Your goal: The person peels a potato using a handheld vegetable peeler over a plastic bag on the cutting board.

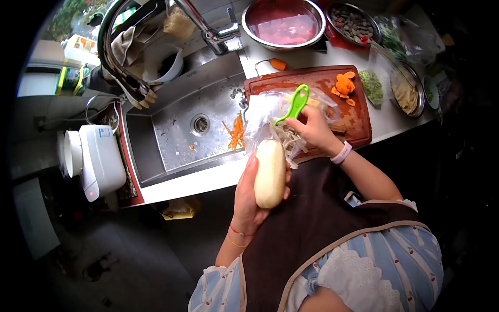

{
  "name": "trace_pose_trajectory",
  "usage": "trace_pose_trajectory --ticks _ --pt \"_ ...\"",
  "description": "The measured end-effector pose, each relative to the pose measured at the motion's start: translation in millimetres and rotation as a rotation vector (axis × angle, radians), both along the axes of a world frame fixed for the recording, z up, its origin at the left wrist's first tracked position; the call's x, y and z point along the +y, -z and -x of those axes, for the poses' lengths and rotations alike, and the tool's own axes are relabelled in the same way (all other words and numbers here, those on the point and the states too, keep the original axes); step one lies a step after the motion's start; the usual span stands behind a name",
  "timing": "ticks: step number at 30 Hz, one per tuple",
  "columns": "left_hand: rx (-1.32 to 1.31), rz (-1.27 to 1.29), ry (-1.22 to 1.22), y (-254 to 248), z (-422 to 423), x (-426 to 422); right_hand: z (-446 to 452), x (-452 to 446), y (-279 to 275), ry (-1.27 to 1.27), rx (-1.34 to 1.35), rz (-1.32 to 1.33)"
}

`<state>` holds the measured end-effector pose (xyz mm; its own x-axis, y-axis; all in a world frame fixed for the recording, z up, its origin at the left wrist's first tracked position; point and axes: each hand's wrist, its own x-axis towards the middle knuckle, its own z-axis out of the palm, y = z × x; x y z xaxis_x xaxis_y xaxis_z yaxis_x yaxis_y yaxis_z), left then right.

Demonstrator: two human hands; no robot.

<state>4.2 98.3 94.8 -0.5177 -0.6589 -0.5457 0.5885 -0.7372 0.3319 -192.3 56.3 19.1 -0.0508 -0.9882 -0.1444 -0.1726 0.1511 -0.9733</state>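
Observation:
My left hand is wrapped round a smooth, cream-coloured peeled lotus root, held nearly upright in front of the brown apron. Just beyond it, my right hand grips a bright green peeler; its blade end points toward the sink and is hard to make out. Pale, greyish peelings lie below the peeler, on a clear plastic bag. The bag rests over the left part of the reddish-brown cutting board. Peeler and root are apart.
Orange carrot peelings lie in the steel sink, left of the board. Cut carrot pieces sit on the board's far right. Behind stand a metal bowl of reddish liquid and a bowl of shellfish. A faucet overhangs the sink.

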Motion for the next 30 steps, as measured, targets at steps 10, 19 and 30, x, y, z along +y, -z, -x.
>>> trace_pose_trajectory --ticks 10,19,30 --pt "-0.143 0.026 -0.039 22.0 5.9 -12.4 -4.3 17.0 -46.9 0.019 0.446 0.279" --pt "-0.084 0.064 -0.171 25.4 21.5 -14.1 -44.7 51.2 -76.5 -0.017 -0.462 0.042" --pt "-0.069 0.006 -0.178 35.3 13.7 -9.3 -33.8 40.6 -70.1 -0.132 -0.627 -0.248"
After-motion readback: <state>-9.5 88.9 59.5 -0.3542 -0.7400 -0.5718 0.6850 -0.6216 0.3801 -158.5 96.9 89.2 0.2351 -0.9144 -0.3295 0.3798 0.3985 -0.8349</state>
